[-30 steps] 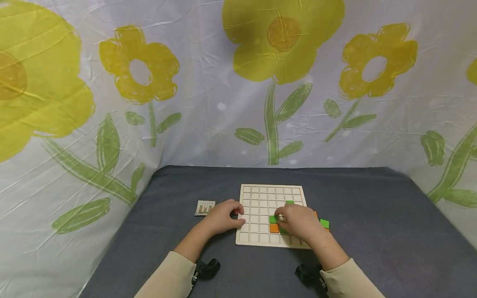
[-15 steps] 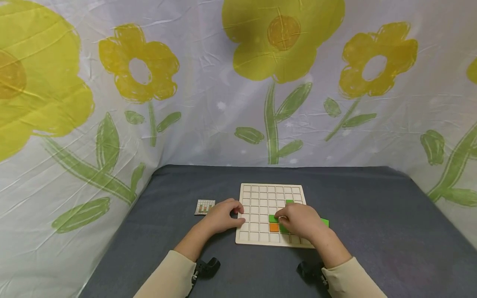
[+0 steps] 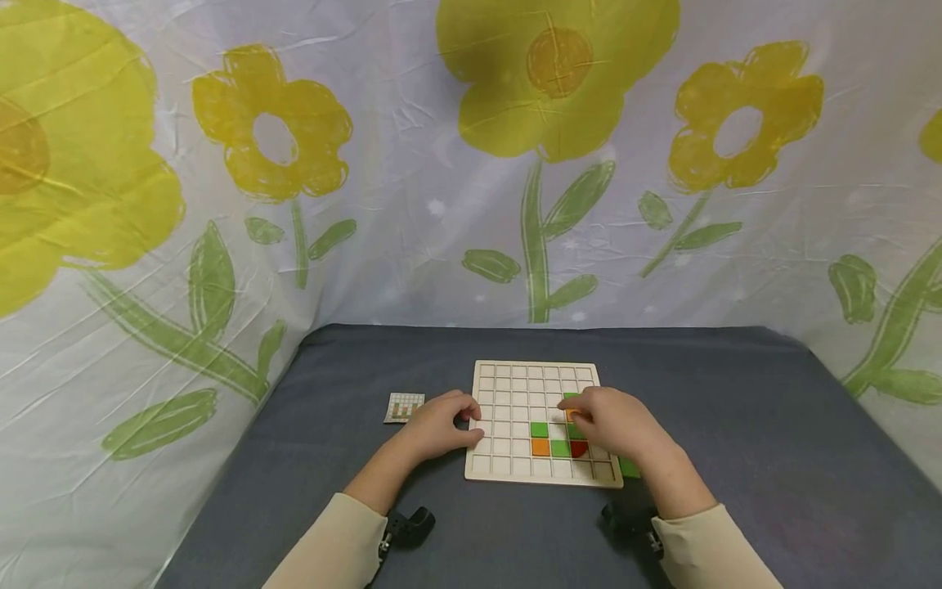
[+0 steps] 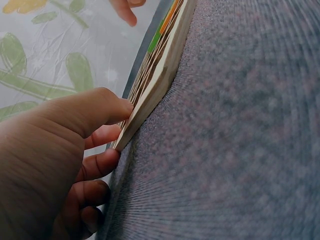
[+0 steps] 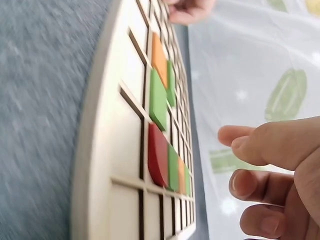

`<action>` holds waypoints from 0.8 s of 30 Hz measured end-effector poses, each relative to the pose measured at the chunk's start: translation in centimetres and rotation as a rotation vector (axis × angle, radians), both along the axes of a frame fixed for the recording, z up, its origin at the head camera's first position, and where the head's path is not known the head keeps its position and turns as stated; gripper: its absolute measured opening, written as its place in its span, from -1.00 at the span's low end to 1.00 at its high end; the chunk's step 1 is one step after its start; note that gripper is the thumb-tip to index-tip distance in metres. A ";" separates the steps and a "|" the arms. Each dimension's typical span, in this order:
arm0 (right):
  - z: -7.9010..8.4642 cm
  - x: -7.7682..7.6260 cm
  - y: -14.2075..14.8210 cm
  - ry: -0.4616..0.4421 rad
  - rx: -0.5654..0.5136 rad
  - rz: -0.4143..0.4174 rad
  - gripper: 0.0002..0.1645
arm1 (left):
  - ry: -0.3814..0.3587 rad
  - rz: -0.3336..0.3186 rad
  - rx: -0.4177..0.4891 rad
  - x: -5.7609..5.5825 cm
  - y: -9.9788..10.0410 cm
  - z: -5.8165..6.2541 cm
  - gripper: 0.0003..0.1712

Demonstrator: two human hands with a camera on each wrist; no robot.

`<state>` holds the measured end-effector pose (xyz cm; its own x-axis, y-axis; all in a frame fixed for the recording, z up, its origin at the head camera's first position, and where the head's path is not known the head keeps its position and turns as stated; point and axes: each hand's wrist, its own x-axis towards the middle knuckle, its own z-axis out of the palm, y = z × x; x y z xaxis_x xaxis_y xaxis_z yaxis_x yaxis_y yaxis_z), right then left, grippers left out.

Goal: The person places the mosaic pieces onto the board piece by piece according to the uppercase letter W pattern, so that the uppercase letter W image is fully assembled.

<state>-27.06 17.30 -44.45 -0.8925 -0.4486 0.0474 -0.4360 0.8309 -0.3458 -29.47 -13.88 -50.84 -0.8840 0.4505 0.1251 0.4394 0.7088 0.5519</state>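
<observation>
A square wooden grid board [image 3: 508, 419] lies on the dark cloth with several coloured pieces in its cells. Among them are a red piece with a rounded edge [image 5: 158, 155], an orange tile [image 3: 540, 447] and a green tile [image 3: 540, 429]. My left hand [image 3: 443, 427] grips the board's left edge; in the left wrist view its thumb lies over the rim, with the other fingers curled at the edge. Over the board's right part hovers my right hand [image 3: 616, 421], its fingers loosely bent and, in the right wrist view, holding nothing. It partly hides more green and orange tiles.
A small card with a printed coloured grid [image 3: 405, 406] lies left of the board. Beside the board's right edge, partly under my right forearm, is a loose green piece [image 3: 629, 468]. A white flowered curtain [image 3: 412, 204] stands behind the table.
My right hand has lifted off the middle of the board and moved to the right. The red piece, hidden before, now shows beside a green tile. My left hand stays where it was.
</observation>
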 end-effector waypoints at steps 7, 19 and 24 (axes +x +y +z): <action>0.7 -0.4 1.8 0.013 -0.017 -0.041 -0.67 | 0.008 0.009 -0.021 -0.1 0.0 0.0 -0.81; 0.6 -1.0 4.7 -0.053 -0.032 -0.157 -0.64 | 0.013 0.002 -0.022 0.0 0.0 0.1 -0.82; 0.3 -1.1 5.8 -0.065 -0.006 -0.181 -0.69 | 0.012 -0.001 -0.019 -0.1 0.0 0.0 -0.81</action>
<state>-28.16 23.10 -44.15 -0.9599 -0.2802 -0.0108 -0.2561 0.8917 -0.3732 -29.52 -13.85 -50.87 -0.8821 0.4536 0.1271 0.4465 0.7189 0.5327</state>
